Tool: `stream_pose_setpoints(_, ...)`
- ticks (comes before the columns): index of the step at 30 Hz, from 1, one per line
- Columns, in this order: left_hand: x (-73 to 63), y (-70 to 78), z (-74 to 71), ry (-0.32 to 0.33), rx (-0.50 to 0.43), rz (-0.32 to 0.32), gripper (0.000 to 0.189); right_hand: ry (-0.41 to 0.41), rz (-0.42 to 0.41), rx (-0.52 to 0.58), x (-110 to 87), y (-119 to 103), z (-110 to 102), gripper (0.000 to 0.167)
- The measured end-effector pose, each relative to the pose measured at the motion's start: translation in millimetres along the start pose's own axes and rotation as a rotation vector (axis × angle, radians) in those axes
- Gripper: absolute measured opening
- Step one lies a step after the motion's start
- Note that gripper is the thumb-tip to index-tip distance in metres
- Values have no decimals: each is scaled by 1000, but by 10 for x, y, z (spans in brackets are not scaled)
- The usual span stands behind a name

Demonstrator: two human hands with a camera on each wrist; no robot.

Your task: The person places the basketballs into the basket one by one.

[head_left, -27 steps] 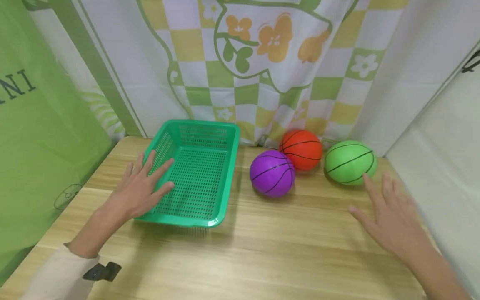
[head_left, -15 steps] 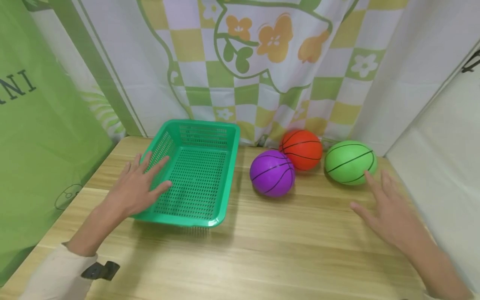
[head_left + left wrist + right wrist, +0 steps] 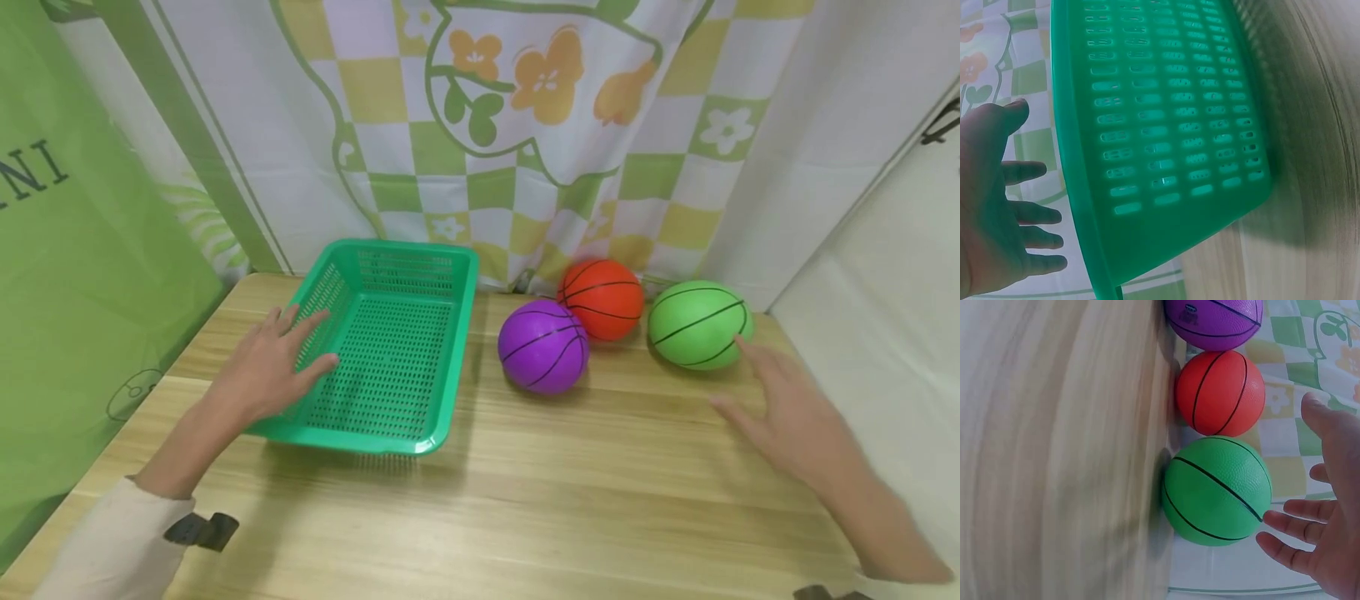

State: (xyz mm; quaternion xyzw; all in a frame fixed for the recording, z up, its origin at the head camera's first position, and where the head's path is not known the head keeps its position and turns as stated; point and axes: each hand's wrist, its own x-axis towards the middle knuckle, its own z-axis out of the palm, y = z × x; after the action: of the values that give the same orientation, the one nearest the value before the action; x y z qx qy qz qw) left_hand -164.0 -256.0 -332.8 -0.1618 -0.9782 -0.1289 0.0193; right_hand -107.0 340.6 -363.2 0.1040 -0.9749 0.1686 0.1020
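My left hand hovers over the left edge of a green plastic basket, fingers spread and holding nothing. In the left wrist view a gap shows between that hand and the rim of the basket. On the right, my right hand is held up just in front of a green toy basketball, its fingers loosely extended. Whether a fingertip touches the ball I cannot tell. A red toy basketball and a purple one sit side by side between basket and green ball.
Everything stands on a wooden tabletop. A checked, flowered curtain hangs right behind the balls and basket. Green fabric borders the left side, and a white wall or sheet borders the right.
My left hand has drifted slightly left and toward me. My right hand has shifted slightly right, with its fingers drawn in a little. Basket and balls stay in place.
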Motion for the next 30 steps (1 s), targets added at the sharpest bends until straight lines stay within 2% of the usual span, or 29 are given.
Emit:
stream_pose_setpoints(4, 20, -15, -11, 6, -22, -19, 69, -31, 40, 15, 51, 3, -52, 88)
stream_pose_setpoints(14, 52, -87, -47, -8, -30, -44, 69, -1, 23, 87, 146, 71, -27, 86)
stream_pose_setpoints(21, 68, -209, -74, -30, -168, -35, 66, 35, -8, 214, 135, 134, 17, 83)
stream_pose_setpoints(25, 85, -262, -92, -42, -201, -37, 64, 48, -34, 234, 142, 149, 22, 82)
stream_pose_setpoints(30, 152, -305, -143, -27, -215, -11, 63, 35, -6, 264, 180, 168, -6, 83)
